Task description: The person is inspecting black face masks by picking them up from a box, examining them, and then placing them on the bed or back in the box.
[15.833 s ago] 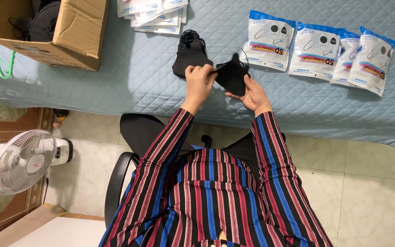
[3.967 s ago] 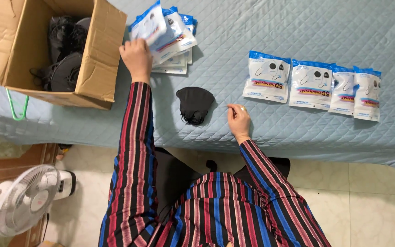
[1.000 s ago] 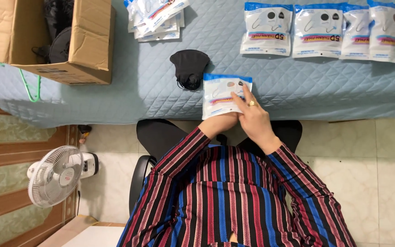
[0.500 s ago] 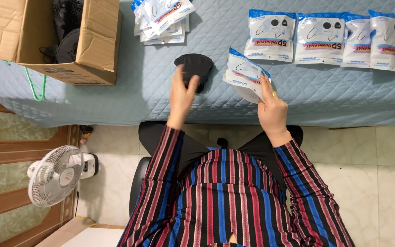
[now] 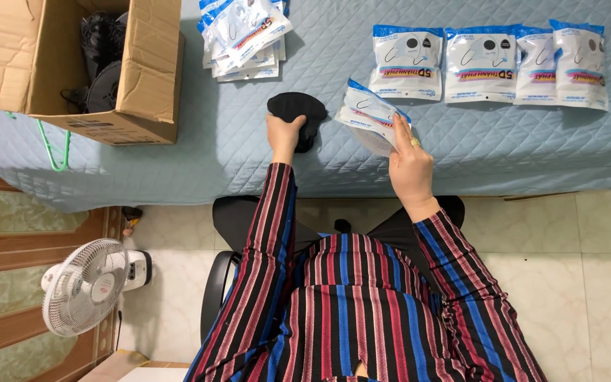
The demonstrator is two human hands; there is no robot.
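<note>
Two hands are working at the quilted table: the left hand is gripping a black mask, the right hand is pinching a white-and-blue pouch tilted above it. Beyond, four filled pouches are lying in a row, a pouch stack and cardboard box sitting farther left.

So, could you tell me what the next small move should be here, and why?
Probably lift the black mask toward the pouch. The left hand already grips the mask on the quilted table cover, while the right hand holds the pouch raised just beside it.
</note>
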